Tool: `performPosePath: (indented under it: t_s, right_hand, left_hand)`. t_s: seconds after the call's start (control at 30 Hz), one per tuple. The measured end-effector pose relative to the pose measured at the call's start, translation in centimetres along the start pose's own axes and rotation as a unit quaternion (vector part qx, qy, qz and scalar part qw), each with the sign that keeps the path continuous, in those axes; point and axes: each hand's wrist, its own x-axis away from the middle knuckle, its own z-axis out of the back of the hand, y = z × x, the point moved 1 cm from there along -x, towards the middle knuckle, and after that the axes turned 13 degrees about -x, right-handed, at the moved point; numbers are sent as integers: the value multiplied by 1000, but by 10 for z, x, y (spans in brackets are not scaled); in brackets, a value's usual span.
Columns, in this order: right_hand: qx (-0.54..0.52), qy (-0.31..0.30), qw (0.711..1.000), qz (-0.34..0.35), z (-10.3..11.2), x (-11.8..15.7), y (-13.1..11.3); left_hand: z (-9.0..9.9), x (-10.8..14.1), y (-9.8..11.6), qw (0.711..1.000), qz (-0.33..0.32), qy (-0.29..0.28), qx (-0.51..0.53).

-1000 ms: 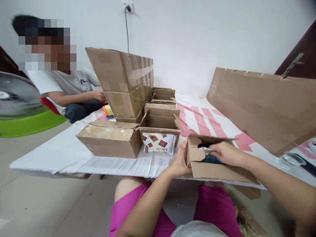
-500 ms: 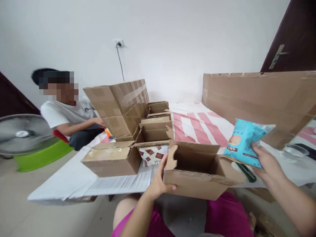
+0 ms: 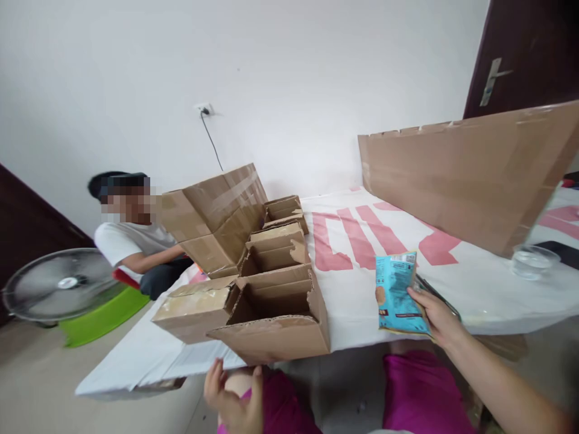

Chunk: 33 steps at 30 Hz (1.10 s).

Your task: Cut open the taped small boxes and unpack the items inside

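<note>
My right hand grips a blue snack packet by its right edge, above the white and pink cloth. My left hand holds nothing; its fingers are apart, just below the near open cardboard box. That box stands at the table's front edge with its top open. Behind it are a second open box and a smaller open one. A taped, closed box sits to the left of the near box. The patterned pouch is no longer visible.
A tall cardboard box stands back left, and a long cardboard panel back right. A dark-handled tool lies behind the packet. A clear bowl sits at the right. A person crouches left beside a fan.
The near open box has moved left, against the taped box, and is turned. My left hand has let go of it and dropped lower left. The blue packet has shifted left and hangs more upright.
</note>
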Motion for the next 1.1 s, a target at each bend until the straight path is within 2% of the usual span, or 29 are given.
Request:
performPosePath:
  t_s: [0.03,0.07,0.1,0.13,0.17,0.2,0.23,0.27,0.3,0.37,0.4,0.43,0.47,0.5,0.53,0.57,0.63,0.73,0.83,0.93,1.03,1.1]
  right_hand:
    - [-10,3,1000,-1,1,1,1]
    - [-16,5,1000,1,2,3,3]
    - [-19,5,1000,8,3,4,5]
    - [-20,3,1000,20,4,6,7]
    - [-18,-2,999,35,4,8,10]
    - [-13,-11,998,55,3,10,13]
    - [-5,-24,997,79,1,12,18]
    - [4,-40,994,103,-1,14,22]
    - [15,-55,991,124,-3,15,27]
    - [35,-79,984,154,-9,15,36]
    - [45,-89,982,162,-11,14,39]
    - [53,-100,980,166,-13,11,40]
    - [59,-112,978,168,-15,7,38]
    - [64,-123,976,170,-17,2,34]
    - [66,-133,974,173,-19,-5,28]
    - [68,-140,971,179,-20,-13,20]
    - [78,-137,970,187,-24,-31,1]
    - [108,-84,977,165,-29,-63,-22]
    - [125,-46,981,140,-31,-87,-27]
    - [146,-40,981,126,-28,-92,-20]
    - [173,-57,977,110,-16,-81,-16]
    - [190,-69,975,95,-5,-69,-17]
  left_hand:
    - [2,16,2,999,-15,45,-20]
    - [1,32,5,998,-31,44,-20]
    - [-1,47,11,999,-53,7,1]
    - [-5,62,19,993,-86,-62,41]
    - [-11,74,31,973,-121,-168,99]
    - [-20,85,45,928,-148,-296,168]
    - [-29,93,62,865,-142,-424,226]
    - [-40,97,80,812,-83,-509,273]
    - [-51,99,99,757,-14,-570,318]
    - [-77,96,139,671,111,-623,386]
    - [-90,91,158,647,163,-627,402]
    - [-104,85,174,647,216,-614,397]
    - [-119,77,188,671,259,-587,373]
    - [-132,68,199,721,285,-534,338]
    - [-145,58,208,774,284,-471,315]
    - [-157,47,216,803,281,-429,304]
    - [-177,27,227,844,276,-358,288]
    - [-196,3,237,891,271,-267,249]
    - [-201,-8,244,913,258,-223,226]
    - [-196,-3,248,922,236,-216,219]
    - [-178,20,246,926,200,-226,225]
    - [-158,43,238,926,162,-243,241]
